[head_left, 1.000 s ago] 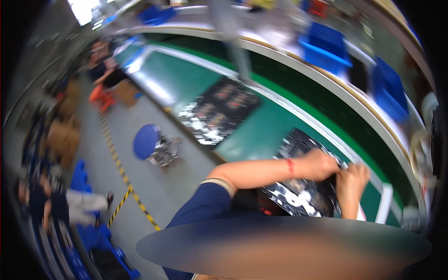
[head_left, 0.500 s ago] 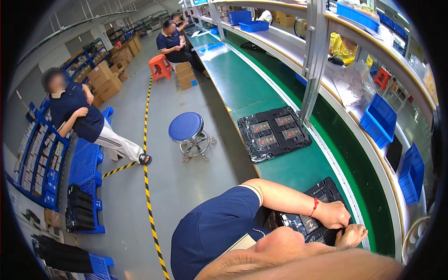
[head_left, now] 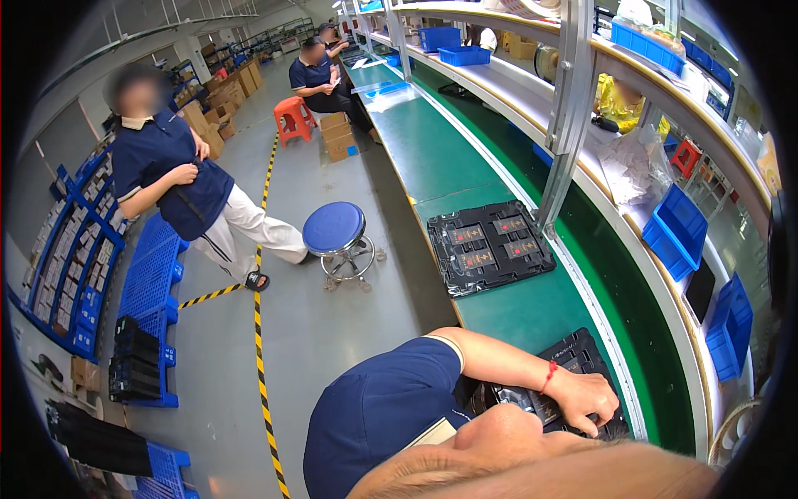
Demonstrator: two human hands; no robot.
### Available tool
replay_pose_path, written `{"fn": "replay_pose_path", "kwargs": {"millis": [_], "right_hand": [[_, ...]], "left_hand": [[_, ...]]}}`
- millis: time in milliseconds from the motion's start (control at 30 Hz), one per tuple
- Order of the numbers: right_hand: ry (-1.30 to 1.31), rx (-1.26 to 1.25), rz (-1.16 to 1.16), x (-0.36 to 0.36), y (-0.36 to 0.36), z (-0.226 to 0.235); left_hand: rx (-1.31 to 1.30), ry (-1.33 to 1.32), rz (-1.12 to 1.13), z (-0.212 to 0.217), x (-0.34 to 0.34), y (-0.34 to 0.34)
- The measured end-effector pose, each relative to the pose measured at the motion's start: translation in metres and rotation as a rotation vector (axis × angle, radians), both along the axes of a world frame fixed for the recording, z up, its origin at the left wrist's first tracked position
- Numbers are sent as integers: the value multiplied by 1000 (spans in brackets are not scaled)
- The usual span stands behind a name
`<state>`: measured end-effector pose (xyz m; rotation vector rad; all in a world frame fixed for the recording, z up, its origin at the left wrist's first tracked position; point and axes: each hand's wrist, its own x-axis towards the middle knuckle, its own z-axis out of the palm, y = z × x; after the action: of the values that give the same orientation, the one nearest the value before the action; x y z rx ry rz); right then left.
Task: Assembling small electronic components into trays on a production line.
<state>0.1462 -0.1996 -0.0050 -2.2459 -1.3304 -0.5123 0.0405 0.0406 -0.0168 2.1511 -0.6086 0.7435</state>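
Observation:
My left hand (head_left: 588, 401), with a red cord at the wrist, rests over the near black plastic tray (head_left: 575, 348). Its fingers curl downward around a small dark thing that I cannot make out. Beneath the wrist, flat black rectangular packs (head_left: 546, 407), which look like batteries, lie in the tray. Part of this tray is hidden behind my arm and head. Farther along the green bench sits a second black tray (head_left: 449, 281) holding several similar packs (head_left: 478, 259). My right hand does not show.
The green bench (head_left: 453, 170) runs away from me beside a pale rail and metal post (head_left: 568, 133). Blue bins (head_left: 677, 229) stand on the right shelf. Left of the bench are a blue round stool (head_left: 333, 226) and a standing person (head_left: 187, 170); other people sit farther off.
My right hand, earlier beside the left at the tray's edge, has gone out of sight. My left hand has shifted slightly left and down. The standing person has come closer to the stool.

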Motion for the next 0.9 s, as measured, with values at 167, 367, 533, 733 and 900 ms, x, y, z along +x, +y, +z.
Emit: {"fn": "replay_pose_path", "kwargs": {"millis": [167,367,533,733,900], "right_hand": [[176,85,69,-3,0,-24],[133,17,83,-39,6,-7],[168,44,92,-41,17,-15],[243,62,65,-26,22,-31],[275,58,-2,-30,31,-35]], "left_hand": [[-130,85,-562,99,-97,-6],[498,348,-647,84,-238,135],[1225,1004,63,103,-545,234],[1938,1123,628,91,-691,314],[2503,434,705,17,-534,336]]}}
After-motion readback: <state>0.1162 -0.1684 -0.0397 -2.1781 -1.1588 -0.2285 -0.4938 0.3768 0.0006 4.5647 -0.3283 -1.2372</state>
